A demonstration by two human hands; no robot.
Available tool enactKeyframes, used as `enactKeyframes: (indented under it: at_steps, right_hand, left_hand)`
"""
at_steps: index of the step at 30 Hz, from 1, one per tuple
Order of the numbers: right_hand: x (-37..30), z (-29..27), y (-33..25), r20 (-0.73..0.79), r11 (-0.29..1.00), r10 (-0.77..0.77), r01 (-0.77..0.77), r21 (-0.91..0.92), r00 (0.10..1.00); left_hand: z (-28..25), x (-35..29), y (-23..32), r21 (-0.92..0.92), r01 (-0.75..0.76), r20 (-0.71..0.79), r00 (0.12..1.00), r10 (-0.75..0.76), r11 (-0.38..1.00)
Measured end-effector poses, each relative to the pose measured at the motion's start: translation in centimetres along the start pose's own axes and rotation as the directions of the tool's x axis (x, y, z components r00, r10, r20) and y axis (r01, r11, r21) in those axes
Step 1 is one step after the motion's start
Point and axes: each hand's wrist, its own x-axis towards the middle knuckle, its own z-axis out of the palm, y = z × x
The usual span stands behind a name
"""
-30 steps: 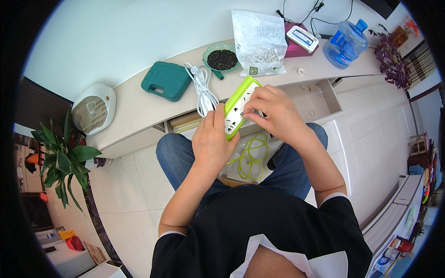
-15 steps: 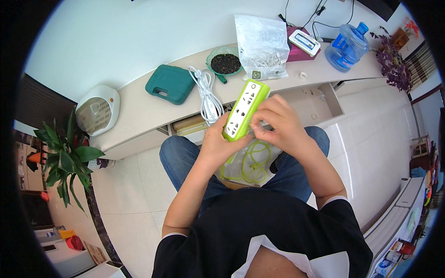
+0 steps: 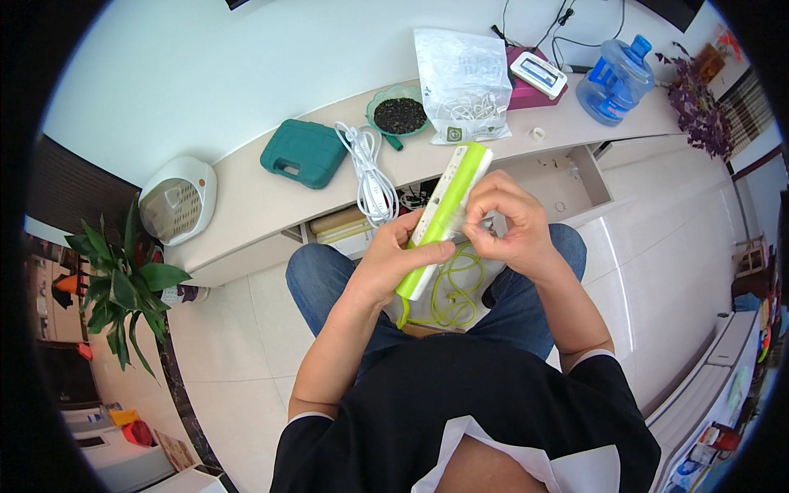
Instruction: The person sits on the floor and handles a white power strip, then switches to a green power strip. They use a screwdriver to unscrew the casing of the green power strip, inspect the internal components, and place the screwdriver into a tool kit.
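Note:
My left hand (image 3: pixel 393 256) is wrapped round the lower part of a green and white power strip (image 3: pixel 448 205), thumb across its side. The strip is tilted, its green side turned up toward me and its socket face seen edge-on. Beside its right side my right hand (image 3: pixel 511 220) is closed in a pinch. Something pale and see-through shows at those fingertips, too small to make out. From the strip's lower end a green cord (image 3: pixel 404 312) runs down, and its loops (image 3: pixel 457 287) hang between my knees.
On the long cabinet (image 3: pixel 255 193) lie a coiled white power strip (image 3: pixel 376 197), a green case (image 3: pixel 304 154), a bowl of dark seeds (image 3: pixel 400 115) and a plastic bag (image 3: pixel 464 82). A blue water jug (image 3: pixel 612 90) stands right. Below, a drawer (image 3: pixel 593 177) is pulled out. A potted plant (image 3: pixel 123 287) stands left.
The power strip has rolled in my left hand, so its sockets turn away and its green side shows. My right hand has moved slightly right, still pinched.

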Motion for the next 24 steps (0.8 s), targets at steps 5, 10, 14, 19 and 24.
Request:
enactKeyframes:
  at_steps: [5, 10, 14, 19, 24]
  right_hand:
    - [0.2, 0.4, 0.3, 0.045, 0.993, 0.003, 0.003, -0.122, 0.999]
    - [0.1, 0.6, 0.3, 0.071, 0.981, 0.196, -0.196, 0.005, 0.978]
    - [-0.2, 0.1, 0.5, 0.153, 0.914, 0.315, -0.343, 0.216, 0.937]
    - [-0.3, -1.0, 0.3, 0.278, 0.68, 0.469, -0.543, 0.492, 0.839]
    - [-1.3, -2.7, 1.4, 0.283, 0.665, 0.446, -0.526, 0.53, 0.849]
  left_hand:
    - [-0.6, 0.7, -1.4, 0.299, -0.092, -0.132, 0.982, 0.137, 0.95]
    - [-1.0, 0.7, -2.1, 0.144, -0.051, -0.136, 0.988, 0.071, 0.988]
    - [-1.5, 0.1, -1.9, -0.142, 0.055, -0.019, 0.998, -0.058, 0.988]
    - [-1.6, -0.2, -2.3, -0.507, 0.19, 0.198, 0.975, -0.101, 0.841]
    - [-4.6, 0.2, -1.4, -0.923, 0.27, 0.343, 0.9, 0.27, 0.275]
